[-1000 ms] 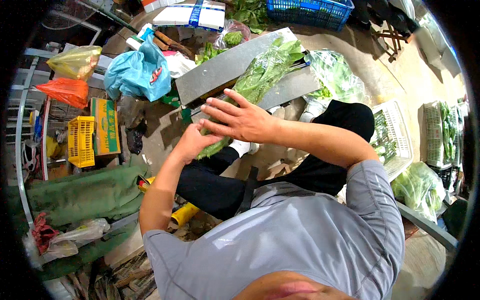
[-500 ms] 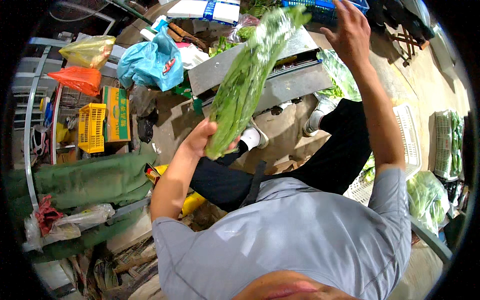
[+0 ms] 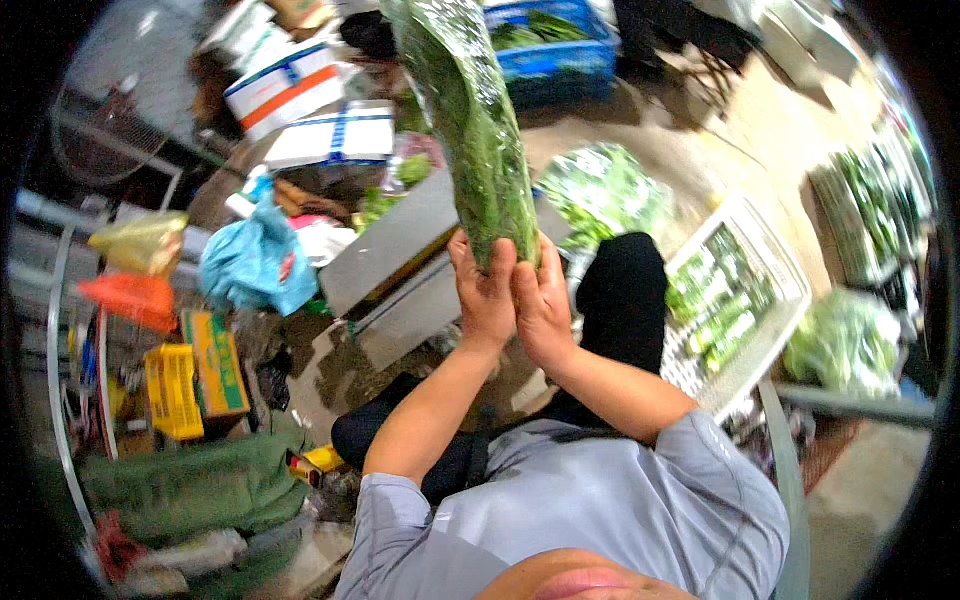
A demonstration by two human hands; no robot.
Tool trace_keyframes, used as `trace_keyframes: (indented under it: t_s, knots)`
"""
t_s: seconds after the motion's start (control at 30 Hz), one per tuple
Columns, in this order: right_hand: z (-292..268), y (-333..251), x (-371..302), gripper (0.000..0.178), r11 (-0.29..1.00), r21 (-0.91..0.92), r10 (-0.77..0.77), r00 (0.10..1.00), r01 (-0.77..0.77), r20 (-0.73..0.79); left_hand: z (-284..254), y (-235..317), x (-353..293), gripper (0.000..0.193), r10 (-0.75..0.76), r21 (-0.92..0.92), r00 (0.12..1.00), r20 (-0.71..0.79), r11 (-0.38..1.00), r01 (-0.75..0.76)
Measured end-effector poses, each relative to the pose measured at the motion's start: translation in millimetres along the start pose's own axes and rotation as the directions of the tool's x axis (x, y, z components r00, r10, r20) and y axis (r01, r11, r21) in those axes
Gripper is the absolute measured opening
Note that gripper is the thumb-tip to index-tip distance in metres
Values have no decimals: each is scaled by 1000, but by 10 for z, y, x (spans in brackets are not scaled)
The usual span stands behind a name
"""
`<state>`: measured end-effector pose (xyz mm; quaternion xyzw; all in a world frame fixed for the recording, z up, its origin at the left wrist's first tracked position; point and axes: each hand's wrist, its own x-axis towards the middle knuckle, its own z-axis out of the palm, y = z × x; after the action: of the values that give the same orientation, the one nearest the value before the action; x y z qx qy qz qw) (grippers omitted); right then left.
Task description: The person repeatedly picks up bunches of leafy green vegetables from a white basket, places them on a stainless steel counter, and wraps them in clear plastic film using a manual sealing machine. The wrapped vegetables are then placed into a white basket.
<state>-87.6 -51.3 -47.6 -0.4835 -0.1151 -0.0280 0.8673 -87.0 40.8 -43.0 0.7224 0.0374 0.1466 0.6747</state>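
Observation:
A long bundle of leafy green vegetables in a clear plastic bag (image 3: pixel 475 140) stands upright, its top reaching the upper edge of the view. Both hands hold it by the lower end. My left hand (image 3: pixel 485 298) is closed round the left side, and my right hand (image 3: pixel 543 312) presses from the right with its thumb beside the other thumb. The fingers behind the bundle are partly hidden. Just beyond the hands is a grey metal box-like stand (image 3: pixel 388 245), partly covered by the bundle.
At right, a white plastic crate (image 3: pixel 783 325) holds several bundles of greens, with a bag of greens (image 3: pixel 845 340) beside it. Another bag of greens (image 3: pixel 605 185) lies beyond my knee. A blue crate (image 3: pixel 565 68) stands far off; a blue plastic bag (image 3: pixel 255 265) sits left.
My right hand has come down from the upper right and joined the left on the bundle. The bundle has swung from a rightward tilt to nearly upright. The view has turned right.

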Motion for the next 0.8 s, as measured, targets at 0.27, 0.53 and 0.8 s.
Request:
trace_keyframes:
  t_s: [0.27, 0.53, 0.8]
  knots:
    - [-1528, -573, -178, 65, 990, 116, 119, 899, -77, -422, 297, 314, -129, 91, 198, 224, 920, 339, 933, -283]
    - [-3584, 288, -872, 61, 833, -321, -193, 307, -451, -932, -220, 51, 117, 65, -50, 242, 960, 275, 970, -19]
    - [-4776, 1047, -894, 86, 696, -316, -304, 133, -645, -943, -515, -214, 87, 58, -212, 295, 957, 198, 944, 148]
